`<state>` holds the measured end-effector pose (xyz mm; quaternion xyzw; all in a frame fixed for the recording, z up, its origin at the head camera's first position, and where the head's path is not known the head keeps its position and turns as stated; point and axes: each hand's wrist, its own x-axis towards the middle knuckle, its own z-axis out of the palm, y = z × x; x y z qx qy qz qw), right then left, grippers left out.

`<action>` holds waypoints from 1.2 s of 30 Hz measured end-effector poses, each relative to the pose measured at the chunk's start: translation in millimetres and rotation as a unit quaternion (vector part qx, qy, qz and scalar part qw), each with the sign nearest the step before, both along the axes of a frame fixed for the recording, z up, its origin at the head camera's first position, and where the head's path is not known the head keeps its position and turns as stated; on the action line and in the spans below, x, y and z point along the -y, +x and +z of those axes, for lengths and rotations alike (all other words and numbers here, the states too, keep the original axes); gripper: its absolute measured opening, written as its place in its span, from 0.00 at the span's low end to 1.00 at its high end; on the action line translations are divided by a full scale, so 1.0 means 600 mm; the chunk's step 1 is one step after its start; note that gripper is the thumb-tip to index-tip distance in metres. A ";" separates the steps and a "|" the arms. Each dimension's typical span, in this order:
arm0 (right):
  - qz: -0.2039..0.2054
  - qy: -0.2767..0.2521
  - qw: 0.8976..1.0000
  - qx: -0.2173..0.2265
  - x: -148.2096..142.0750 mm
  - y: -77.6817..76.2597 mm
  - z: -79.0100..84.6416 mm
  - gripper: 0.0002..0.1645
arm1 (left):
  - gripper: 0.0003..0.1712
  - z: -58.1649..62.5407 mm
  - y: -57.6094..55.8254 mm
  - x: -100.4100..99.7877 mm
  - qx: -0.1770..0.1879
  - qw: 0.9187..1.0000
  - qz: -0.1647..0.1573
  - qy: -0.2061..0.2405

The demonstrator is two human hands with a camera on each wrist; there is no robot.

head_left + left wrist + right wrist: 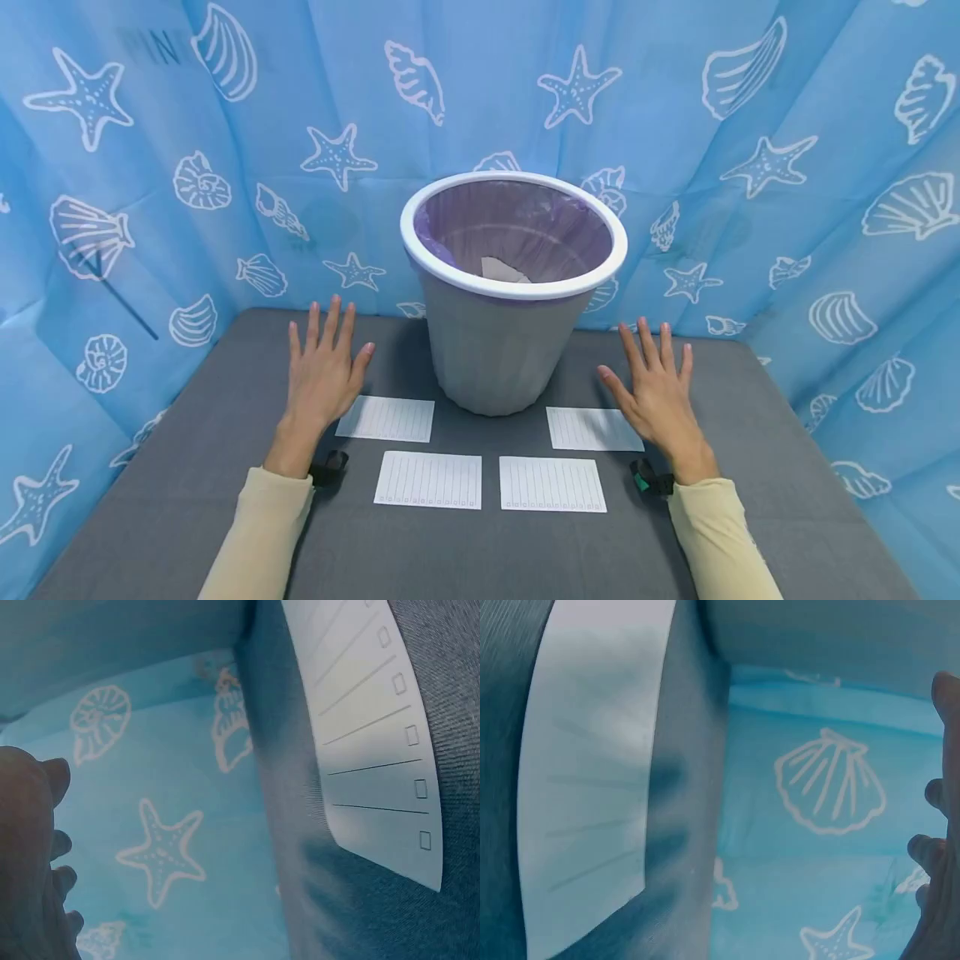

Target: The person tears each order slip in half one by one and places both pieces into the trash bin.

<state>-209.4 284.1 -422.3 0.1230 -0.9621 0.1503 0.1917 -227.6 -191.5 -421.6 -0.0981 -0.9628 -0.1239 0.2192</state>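
Observation:
My left hand (pixel 322 379) is held with fingers spread and straight, palm down, left of a grey trash bin (pixel 495 350). On the bin's other side my right hand (pixel 656 396) has its fingers spread the same way. Neither hand holds anything. A lined white paper card (pixel 386 418) lies beside the left hand, and a second card (pixel 592 428) is partly overlapped by the right hand. Nearer me lie two more lined cards, a left one (pixel 427 480) and a right one (pixel 552 484), with rows of small boxes along one edge.
The bin has a white rim (pixel 517 289) and a purple liner (pixel 435 237); a pale scrap of paper (pixel 501 270) shows inside. A grey cloth (pixel 480 558) covers the table. Behind and at both sides hangs a blue curtain (pixel 480 100) with white shells and starfish.

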 end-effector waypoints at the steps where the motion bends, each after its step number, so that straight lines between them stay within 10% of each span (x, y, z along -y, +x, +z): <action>1: 0.005 -0.002 1.000 -0.001 0.002 0.002 0.001 0.47 | 0.40 0.001 0.003 -0.001 -0.003 1.000 -0.003 0.000; 12: 0.071 -0.045 0.996 0.009 0.044 0.026 0.011 0.37 | 0.34 0.002 0.038 -0.009 0.054 0.991 -0.091 0.082; 21: 0.157 -0.131 0.971 0.125 0.108 0.043 0.009 0.12 | 0.28 -0.003 0.040 -0.025 0.222 0.931 -0.217 0.191; 32: 0.251 -0.188 0.919 0.238 0.204 0.074 -0.010 0.18 | 0.25 -0.016 0.051 -0.038 0.365 0.878 -0.269 0.154; 36: 0.267 -0.174 0.916 0.245 0.242 0.076 -0.019 0.18 | 0.24 -0.016 0.052 -0.046 0.386 0.868 -0.279 0.143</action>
